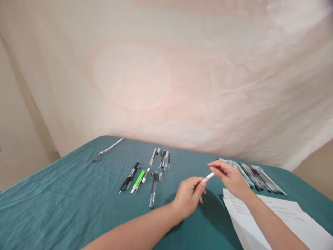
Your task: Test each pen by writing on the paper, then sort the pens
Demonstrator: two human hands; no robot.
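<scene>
A short white pen (208, 177) is pinched between the thumb and fingers of my left hand (189, 196), held above the table. My right hand (231, 178) comes in from the right, its thumb and fingertips closed at the pen's far end. What exactly those fingertips grip is partly hidden. Just left of my left hand lie a dark clear-barrelled pen (153, 191), a small loose cap (160, 176), a bright green pen (137, 181) and black pens (130, 177).
Several grey and clear pen parts (164, 159) lie farther back. A long thin pen (109, 146) sits at the far left. Many pens (257, 175) are lined up at the right, behind printed white paper (281, 211). A pale cloth (192, 86) hangs behind the green-covered table (65, 201).
</scene>
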